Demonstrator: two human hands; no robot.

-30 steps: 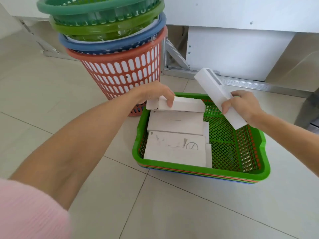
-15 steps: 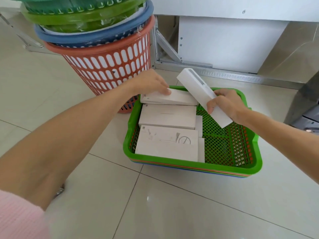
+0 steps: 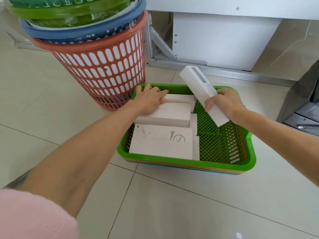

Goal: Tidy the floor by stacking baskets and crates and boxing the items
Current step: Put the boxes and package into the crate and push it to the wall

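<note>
A green mesh crate (image 3: 189,163) tops a stack of crates on the tiled floor. Three white boxes lie flat in its left half: a far one (image 3: 181,98), a middle one (image 3: 172,114) and a near one (image 3: 162,144) with printed marks. My left hand (image 3: 150,100) lies with straight fingers on the far and middle boxes at the crate's back left corner. My right hand (image 3: 222,104) grips a long white box (image 3: 196,83), held tilted above the crate's back right part.
A stack of round baskets (image 3: 107,73), orange at the bottom, then blue and green, stands just left of the crate. A white cabinet panel with a metal frame (image 3: 215,40) lies behind. A dark grey object (image 3: 303,107) is at the right edge.
My left hand has pushed the far white box down flat into the crate's back row. My right hand has brought the long box slightly lower and nearer the crate.
</note>
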